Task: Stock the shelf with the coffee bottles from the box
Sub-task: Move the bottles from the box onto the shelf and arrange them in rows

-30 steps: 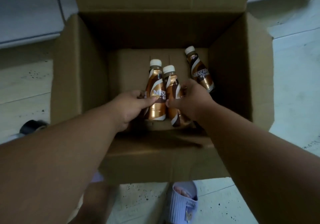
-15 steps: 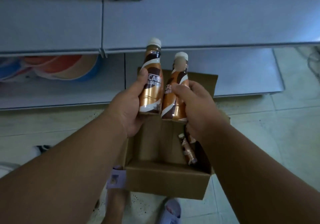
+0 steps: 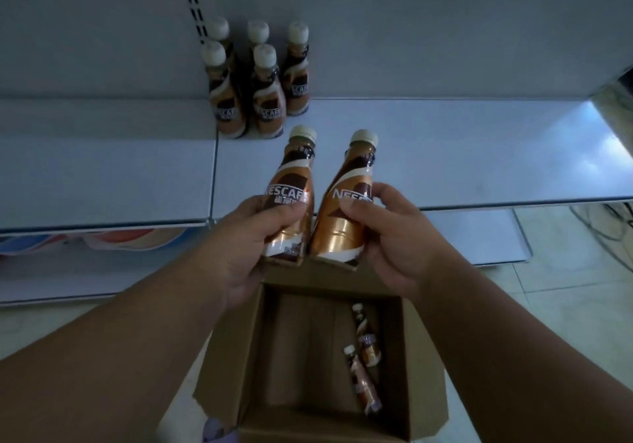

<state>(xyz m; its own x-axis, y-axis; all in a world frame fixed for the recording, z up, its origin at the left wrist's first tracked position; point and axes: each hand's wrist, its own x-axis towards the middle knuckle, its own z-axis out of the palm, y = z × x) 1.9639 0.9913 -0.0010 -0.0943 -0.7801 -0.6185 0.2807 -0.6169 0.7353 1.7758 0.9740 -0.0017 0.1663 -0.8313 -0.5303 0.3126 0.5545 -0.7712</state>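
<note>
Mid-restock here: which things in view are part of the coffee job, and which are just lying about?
Part of the job:
left hand holding a bottle
right hand holding a second bottle
five shelved bottles
shelf
box with two bottles left

Lying about:
colourful items on the lower shelf
cables on the floor

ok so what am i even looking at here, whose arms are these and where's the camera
The camera sits on a person's head, looking forward and down, so the two bare arms are that person's own. The left hand holds one coffee bottle and the right hand holds another bottle, both upright, above an open cardboard box on the floor. Two more bottles in the box lie on its bottom. Ahead is a pale shelf with five bottles on the shelf standing near its back wall.
</note>
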